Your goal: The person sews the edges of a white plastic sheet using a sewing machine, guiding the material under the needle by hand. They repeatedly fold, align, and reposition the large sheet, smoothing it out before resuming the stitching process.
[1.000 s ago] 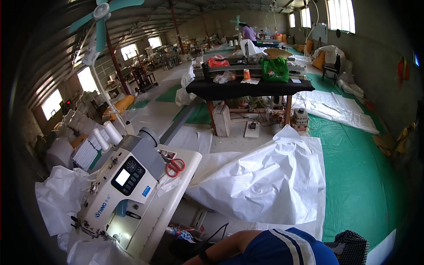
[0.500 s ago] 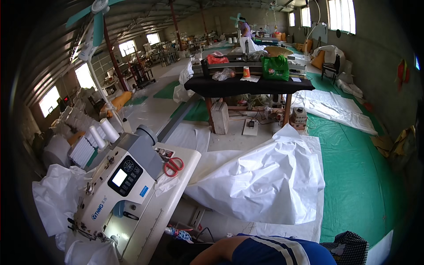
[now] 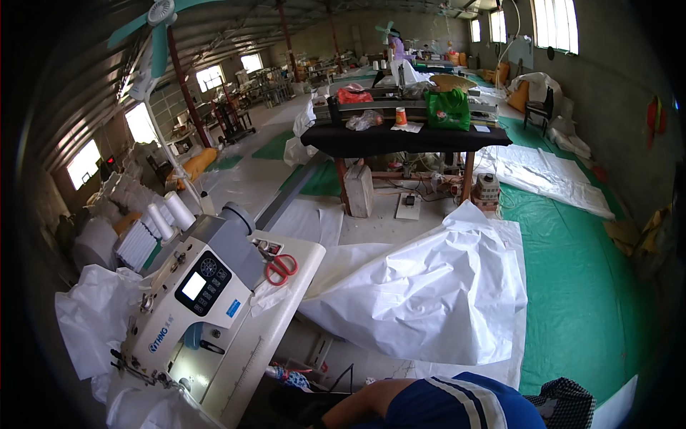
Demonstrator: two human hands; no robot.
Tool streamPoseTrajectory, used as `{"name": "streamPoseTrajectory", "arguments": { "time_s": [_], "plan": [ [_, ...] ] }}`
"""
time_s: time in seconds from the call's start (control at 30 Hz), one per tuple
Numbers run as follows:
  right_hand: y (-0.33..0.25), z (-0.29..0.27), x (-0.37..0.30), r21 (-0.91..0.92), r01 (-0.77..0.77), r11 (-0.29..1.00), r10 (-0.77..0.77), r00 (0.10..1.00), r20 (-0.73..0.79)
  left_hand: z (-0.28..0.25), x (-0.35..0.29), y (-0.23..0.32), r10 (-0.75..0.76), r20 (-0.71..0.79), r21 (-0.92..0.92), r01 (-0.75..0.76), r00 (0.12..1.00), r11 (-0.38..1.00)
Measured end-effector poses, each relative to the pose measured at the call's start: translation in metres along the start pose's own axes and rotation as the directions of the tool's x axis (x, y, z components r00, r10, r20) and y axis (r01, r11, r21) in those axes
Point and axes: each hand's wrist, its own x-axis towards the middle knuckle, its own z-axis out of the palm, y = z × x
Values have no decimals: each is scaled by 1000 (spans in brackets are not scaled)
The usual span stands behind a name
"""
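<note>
Neither of my hands shows. A bent bare arm with a blue, striped sleeve, seemingly my right, crosses the lower edge; its hand lies out of sight below. In front of me to the left stands a white sewing machine with a lit screen and a glowing needle area. Red-handled scissors lie on its table. White sheeting bunches at the machine's left side. A large crumpled white sheet spreads over the floor to the right of the machine.
Ahead is a black-covered table bearing a green bag and a paper cup. Thread cones stand behind the machine, near a fan. Green floor covering runs along the right. Another person is far off.
The bare arm and blue sleeve have shifted slightly right at the lower edge. The view has moved a little. The machine, scissors and white sheets stay in place.
</note>
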Motion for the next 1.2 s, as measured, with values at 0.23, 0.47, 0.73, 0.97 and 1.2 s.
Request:
{"name": "streamPoseTrajectory", "arguments": {
  "time_s": [0.23, 0.47, 0.73, 0.97, 1.2],
  "plan": [
    [1, -14, -15, 120, -167, 979, 156, 983, 100, 13, 5, -39, 94, -331, -148, -150, 939, 977],
    [-22, -21, -23, 122, -100, 987, 86, 990, 113, 5, 32, -43, 468, -704, 556, 3, 534, 831],
    [-15, -26, -18, 141, -219, 965, 199, 969, 146, -42, 27, -53, -27, -409, 134, 89, 912, 987],
    [-8, -24, -16, 222, -170, 960, 119, 967, 224, -82, -33, 29, 133, -491, 27, -138, 861, 990],
    [-17, -28, -19, 248, -228, 941, 173, 959, 225, -56, -48, 32, -52, 2, -589, 43, 999, 807]
  ]
}}
